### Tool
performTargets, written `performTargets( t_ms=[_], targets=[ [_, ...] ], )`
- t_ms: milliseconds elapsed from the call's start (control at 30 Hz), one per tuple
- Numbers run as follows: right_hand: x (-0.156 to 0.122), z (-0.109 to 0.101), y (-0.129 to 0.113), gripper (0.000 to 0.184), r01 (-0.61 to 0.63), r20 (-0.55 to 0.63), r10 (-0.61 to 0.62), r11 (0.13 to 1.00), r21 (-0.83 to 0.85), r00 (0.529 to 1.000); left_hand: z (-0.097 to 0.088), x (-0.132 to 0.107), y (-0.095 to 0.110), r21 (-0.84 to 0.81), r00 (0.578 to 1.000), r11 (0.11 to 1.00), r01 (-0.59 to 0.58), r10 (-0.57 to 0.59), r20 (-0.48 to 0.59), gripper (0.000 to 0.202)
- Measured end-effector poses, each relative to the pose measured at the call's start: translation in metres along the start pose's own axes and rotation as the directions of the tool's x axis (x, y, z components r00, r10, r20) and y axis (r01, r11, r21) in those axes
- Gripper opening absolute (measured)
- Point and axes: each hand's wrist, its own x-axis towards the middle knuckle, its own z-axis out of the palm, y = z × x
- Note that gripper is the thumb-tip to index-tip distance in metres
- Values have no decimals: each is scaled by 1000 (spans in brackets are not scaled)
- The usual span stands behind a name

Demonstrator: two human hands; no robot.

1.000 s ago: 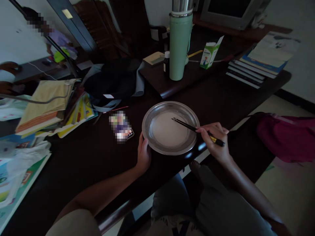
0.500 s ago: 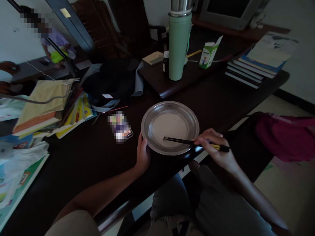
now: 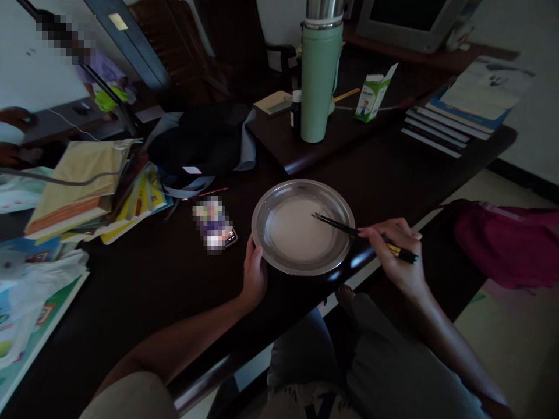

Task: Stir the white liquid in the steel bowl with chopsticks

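A round metal plate point(image 3: 262, 216) with a pale white batter in it rests near the front edge of the dark wooden table point(image 3: 174, 279). My left hand point(image 3: 254, 270) is closed on the plate's near left rim. My right hand point(image 3: 397, 253) grips a pair of black chopsticks point(image 3: 345, 228) at the plate's right side. Their tips lie in the batter at the upper right of the plate.
A phone point(image 3: 215, 224) lies left of the plate. Piled books and papers point(image 3: 91, 186) fill the left side. Behind the plate are a green thermos point(image 3: 318, 73), a small dark bottle point(image 3: 296, 109), a carton point(image 3: 372, 96) and stacked books point(image 3: 463, 110). Red cloth point(image 3: 510, 244) lies at right.
The chopstick tips went from the plate's upper right down to its near middle, then back to the upper right. My right hand followed them. My left hand stayed on the rim.
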Motion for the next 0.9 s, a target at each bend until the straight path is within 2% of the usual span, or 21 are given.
performTargets(
  t_ms=[100,200,300,400,533,633,733,900],
  targets=[
    [-3,-18,-2,26,-69,6,69,993,98,998,1,0,0,-24,1000,1000,13,-13,-23,54],
    [-6,-27,-6,25,-117,93,101,974,196,991,3,-1,1,-57,998,998,29,-32,-53,53],
    [-8,-21,-9,26,-90,190,49,973,213,981,4,-1,2,-56,998,998,26,-29,-52,51],
    [-10,-1,-12,25,-9,232,-41,978,209,972,3,-1,2,-29,999,999,23,-24,-34,51],
    [-7,27,-11,25,34,208,-73,982,188,975,1,0,1,-13,1000,1000,21,-22,-19,53],
    [-3,36,-7,24,47,158,-67,990,130,985,0,0,1,-7,1000,1000,16,-16,-24,51],
    [0,30,-3,23,58,77,-61,997,42,995,1,0,1,-17,999,1000,14,-15,-28,51],
    [0,-1,-2,25,4,-11,-4,1000,-13,1000,2,0,1,-46,999,999,29,-30,-29,52]
  ],
)
